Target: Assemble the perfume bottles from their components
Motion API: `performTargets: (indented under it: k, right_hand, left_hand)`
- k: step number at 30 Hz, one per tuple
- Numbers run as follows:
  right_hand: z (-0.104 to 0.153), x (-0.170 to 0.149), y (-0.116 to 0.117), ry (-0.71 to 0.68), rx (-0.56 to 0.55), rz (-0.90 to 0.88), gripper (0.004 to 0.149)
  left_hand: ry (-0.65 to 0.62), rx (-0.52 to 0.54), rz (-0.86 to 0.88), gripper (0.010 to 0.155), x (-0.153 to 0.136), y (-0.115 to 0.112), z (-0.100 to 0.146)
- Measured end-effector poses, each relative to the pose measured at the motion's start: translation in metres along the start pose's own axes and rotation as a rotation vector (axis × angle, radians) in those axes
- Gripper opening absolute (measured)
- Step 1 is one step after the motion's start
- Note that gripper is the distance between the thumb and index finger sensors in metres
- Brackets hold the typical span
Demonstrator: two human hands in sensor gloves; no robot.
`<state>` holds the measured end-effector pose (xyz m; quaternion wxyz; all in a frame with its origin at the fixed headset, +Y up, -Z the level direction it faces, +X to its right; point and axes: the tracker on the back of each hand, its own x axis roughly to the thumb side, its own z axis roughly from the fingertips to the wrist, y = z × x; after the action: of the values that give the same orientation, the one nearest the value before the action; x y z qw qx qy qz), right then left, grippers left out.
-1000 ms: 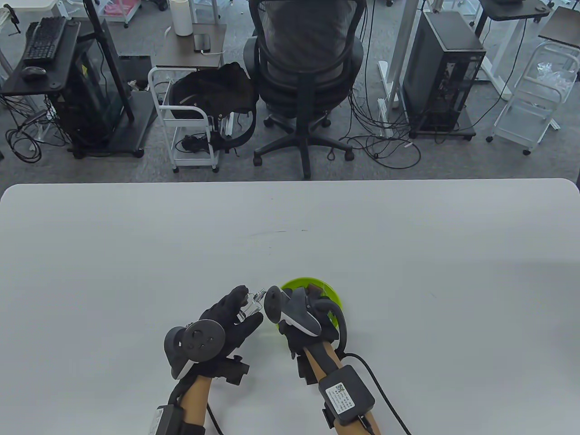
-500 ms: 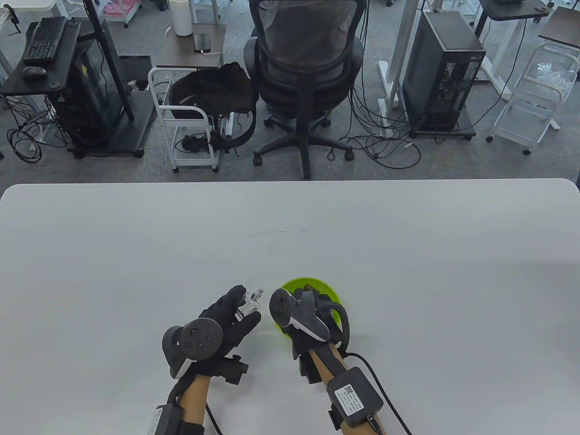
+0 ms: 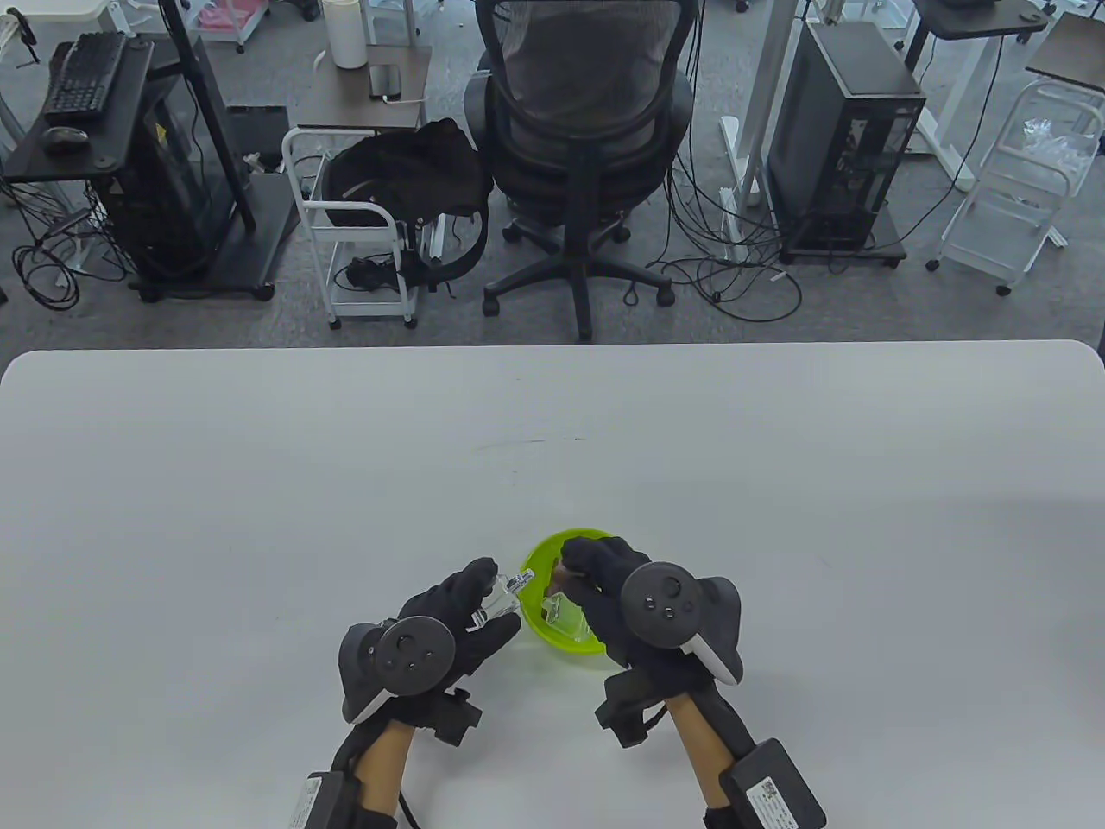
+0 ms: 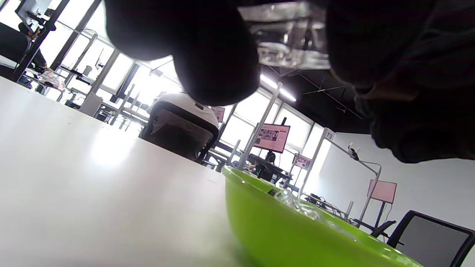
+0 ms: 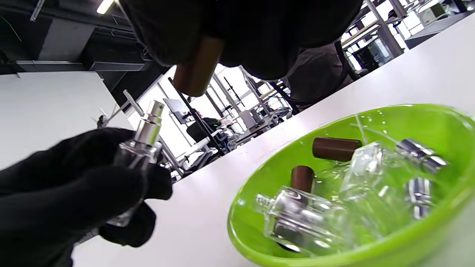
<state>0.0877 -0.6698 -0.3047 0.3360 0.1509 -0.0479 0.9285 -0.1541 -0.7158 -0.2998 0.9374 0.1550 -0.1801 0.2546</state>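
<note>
The bowl [image 3: 539,553] is sitting on the counter [image 3: 777,484] near its near edge, about midway across. The left hand [image 3: 449,617] is holding a bottle [image 3: 499,598] just left of the bowl. The right hand [image 3: 617,596] is hovering over the bowl's right side, pinching a cap [image 5: 195,68]. Inside the bowl are lying another bottle [image 5: 300,218], two caps [image 5: 336,148] and sprayers [image 5: 421,154]. An office chair [image 3: 587,129] is standing beyond the counter's far edge.

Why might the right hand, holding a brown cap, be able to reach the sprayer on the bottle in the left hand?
Probably yes: the right hand holds the brown cap close to the bottle, with open air between them.
</note>
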Motion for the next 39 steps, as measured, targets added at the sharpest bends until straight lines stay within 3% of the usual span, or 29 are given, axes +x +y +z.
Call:
performTargets:
  k: [21,39]
  right_hand:
    - [0.011,-0.007,0.015,-0.128,0.095,0.022,0.045]
    - [0.009,-0.009,0.018,-0.106,0.041,0.033,0.044]
  left_hand:
    - [-0.148,-0.075,-0.084,0.073,0.033,-0.012,0.002]
    - [-0.195,-0.053,-0.143,0.071,0.044,-0.014,0.001]
